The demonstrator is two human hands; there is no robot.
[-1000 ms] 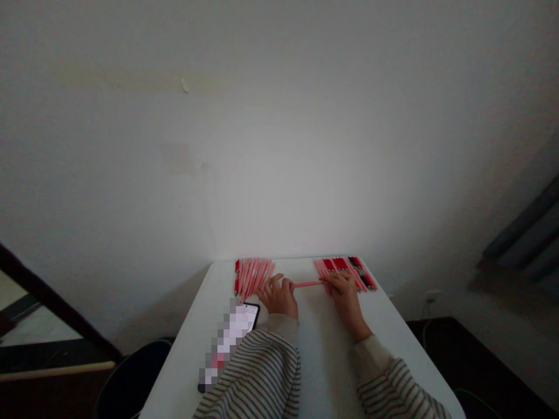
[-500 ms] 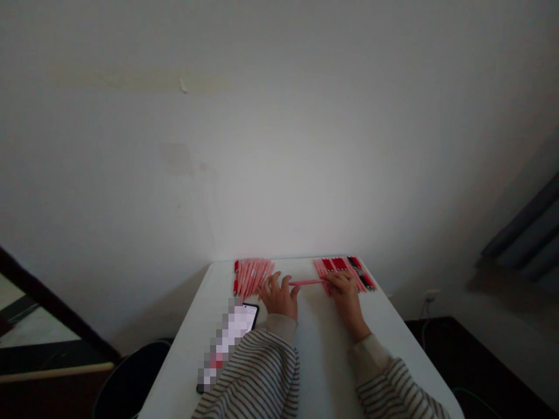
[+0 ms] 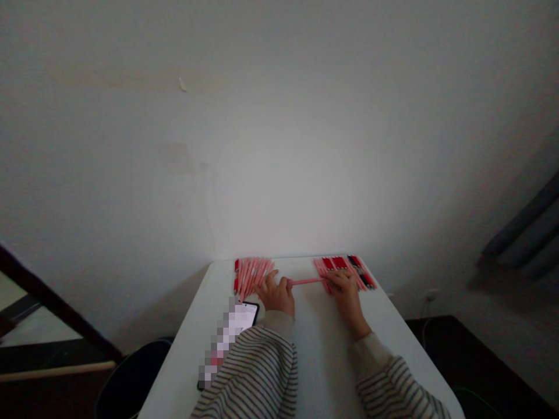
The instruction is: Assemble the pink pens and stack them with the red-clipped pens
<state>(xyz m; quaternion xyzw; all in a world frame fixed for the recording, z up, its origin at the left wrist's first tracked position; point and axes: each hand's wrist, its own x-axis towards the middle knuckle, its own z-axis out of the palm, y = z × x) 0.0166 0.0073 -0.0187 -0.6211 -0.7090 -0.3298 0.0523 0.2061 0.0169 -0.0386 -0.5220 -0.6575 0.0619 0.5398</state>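
Between my two hands a slim pink pen (image 3: 308, 281) lies almost level above the table. My right hand (image 3: 345, 289) pinches its right end. At the left end, the thumb and forefinger of my left hand (image 3: 276, 295) close on the tip, while its other fingers stretch toward a pile of pink pens (image 3: 251, 276). Several red pieces (image 3: 236, 276) edge that pile on the left. Beyond my right hand lies a second group of pink pens (image 3: 321, 267), with red pieces (image 3: 339, 263) and black pieces (image 3: 364, 281) among them.
A phone (image 3: 244, 317) with its screen lit lies on the white table (image 3: 323, 361), left of my left forearm. The wall (image 3: 288, 174) rises right behind the table. A dark round bin (image 3: 131, 378) stands on the floor at the left.
My left hand has shifted slightly left and its thumb has drawn in to the pen's end. My right hand stays in nearly the same place with the pen.
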